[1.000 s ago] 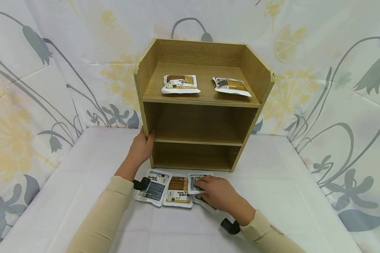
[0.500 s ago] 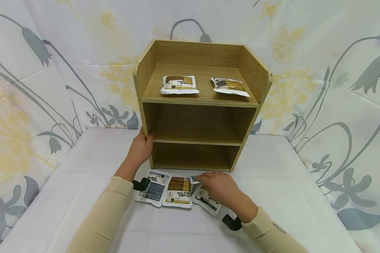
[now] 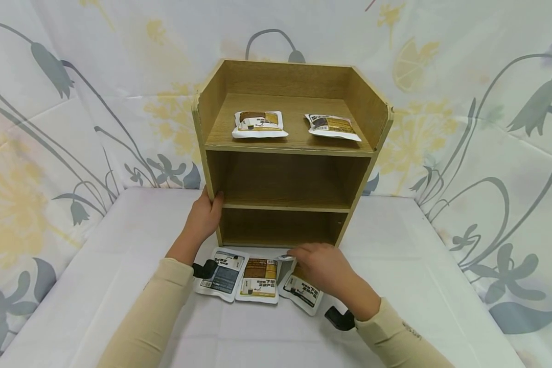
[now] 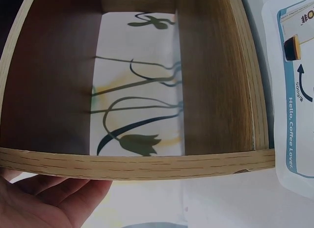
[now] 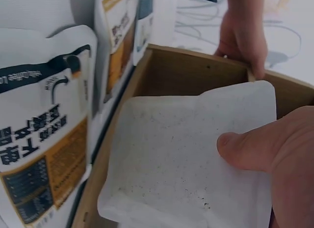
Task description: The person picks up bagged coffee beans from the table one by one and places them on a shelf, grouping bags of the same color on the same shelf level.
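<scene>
My left hand [image 3: 202, 217] grips the left side panel of a small wooden shelf [image 3: 287, 208], thumb at the panel's front edge. In the left wrist view that hand's fingers [image 4: 64, 198] lie against the panel's outer side. My right hand [image 3: 328, 271] pinches a white coffee pouch [image 5: 181, 154] by its edge, just in front of the lowest compartment; its plain white face shows in the right wrist view. In front of the shelf lie a blue-labelled pouch [image 3: 223, 276], a brown-and-yellow pouch [image 3: 258, 281] and a tilted black-and-yellow pouch [image 3: 301, 290], partly under my right hand.
Two more pouches rest on the shelf's top board, a left one [image 3: 259, 124] and a right one [image 3: 332, 127]. A white cloth [image 3: 418, 286] covers the table. Flower-printed fabric [image 3: 478, 61] hangs behind and at both sides.
My right hand has lifted the small blue pouch off the black-and-yellow one and tipped it up towards the shelf, baring more of the pouch beneath. The left hand keeps its grip.
</scene>
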A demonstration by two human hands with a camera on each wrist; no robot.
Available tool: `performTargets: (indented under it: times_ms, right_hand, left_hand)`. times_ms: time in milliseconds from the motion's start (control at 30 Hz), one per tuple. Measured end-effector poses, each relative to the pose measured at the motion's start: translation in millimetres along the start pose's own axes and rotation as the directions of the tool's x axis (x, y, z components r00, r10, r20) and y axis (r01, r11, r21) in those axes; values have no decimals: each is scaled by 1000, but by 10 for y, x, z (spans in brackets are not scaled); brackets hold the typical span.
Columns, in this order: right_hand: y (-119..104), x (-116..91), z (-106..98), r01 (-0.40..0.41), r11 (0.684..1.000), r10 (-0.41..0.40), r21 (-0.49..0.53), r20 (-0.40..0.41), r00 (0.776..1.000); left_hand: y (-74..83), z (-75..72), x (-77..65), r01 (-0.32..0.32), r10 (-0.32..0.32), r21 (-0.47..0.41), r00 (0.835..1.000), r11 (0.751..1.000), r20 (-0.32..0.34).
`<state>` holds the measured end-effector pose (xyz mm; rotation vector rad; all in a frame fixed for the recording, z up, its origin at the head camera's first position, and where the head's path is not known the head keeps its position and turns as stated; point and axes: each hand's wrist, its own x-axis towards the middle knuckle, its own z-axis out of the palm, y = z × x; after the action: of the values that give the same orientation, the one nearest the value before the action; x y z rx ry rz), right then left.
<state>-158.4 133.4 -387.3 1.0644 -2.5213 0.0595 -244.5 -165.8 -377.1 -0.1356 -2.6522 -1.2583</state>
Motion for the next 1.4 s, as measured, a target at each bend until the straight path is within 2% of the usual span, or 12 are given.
performTargets:
  times_ms: [333,667,1133,1400]
  right_hand:
    - [15,32,-161,-62,998,62,27,9,998]
    - [76,53,-311,-112,992,114,55,-38,993]
    - [120,85,-524,-55,995,69,84,-169,983]
    - [148,103,-622,-4,996,28,84,-280,959]
  left_hand:
    - [-6,5,1,-3,3,0,1000,1000,0]
    - [6,2,3,-8,8,1,1000,1000,1]
    - [12,-1,-7,1,-1,13,1000,1000,1]
    - [10,4,-4,2,-1,13,1000,1000,-4]
